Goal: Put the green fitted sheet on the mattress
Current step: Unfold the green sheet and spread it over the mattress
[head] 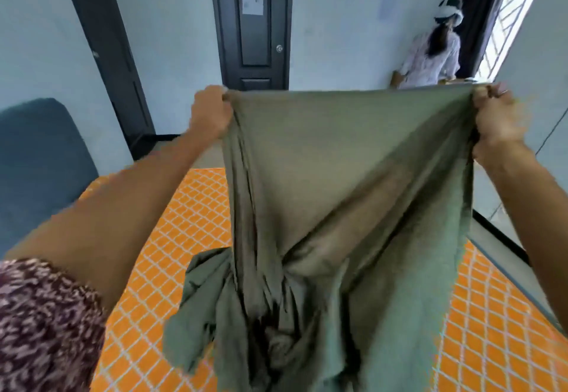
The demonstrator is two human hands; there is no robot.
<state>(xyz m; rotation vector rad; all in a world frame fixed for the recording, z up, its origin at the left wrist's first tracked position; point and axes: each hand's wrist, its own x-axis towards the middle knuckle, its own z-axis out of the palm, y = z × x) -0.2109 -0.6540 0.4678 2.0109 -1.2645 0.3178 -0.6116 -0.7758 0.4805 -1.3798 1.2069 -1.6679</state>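
Observation:
I hold the green fitted sheet (347, 158) up in front of me, its top edge stretched taut between both hands. My left hand (211, 112) grips the upper left corner and my right hand (496, 118) grips the upper right corner. The cloth hangs down in folds and bunches into a crumpled heap on the mattress (184, 225), which has an orange cover with a white lattice pattern. The sheet hides the middle of the mattress.
A blue headboard or cushion (37, 158) stands at the left. Behind are a dark door (252, 22) and pale walls. A second person (430, 53) wearing a headset stands at the back right by a bright window (510, 16). A dark bed frame edge (504, 241) runs along the right.

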